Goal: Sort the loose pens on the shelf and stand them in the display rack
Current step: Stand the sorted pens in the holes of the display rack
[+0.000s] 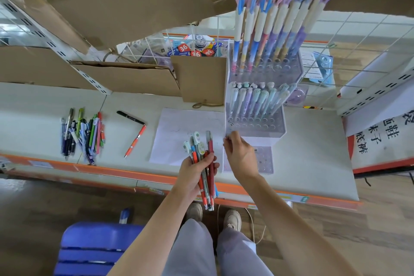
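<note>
Overhead, red tags read "36" (other print is too blurred). The left hand grips a bundle of pens above the shelf; the right hand pinches something small beside the display rack, while loose pens lie leftward.

A white sheet of paper lies flat just beyond the left hand. Past it stands a brown paper bag with a twine handle. Behind the bag, farther from both hands, a wire basket holds packets with red "36" stickers. Cardboard sheets lean overhead. Below the left forearm sits a blue plastic stool. Far right of the right hand is a white sign with Chinese characters.
</note>
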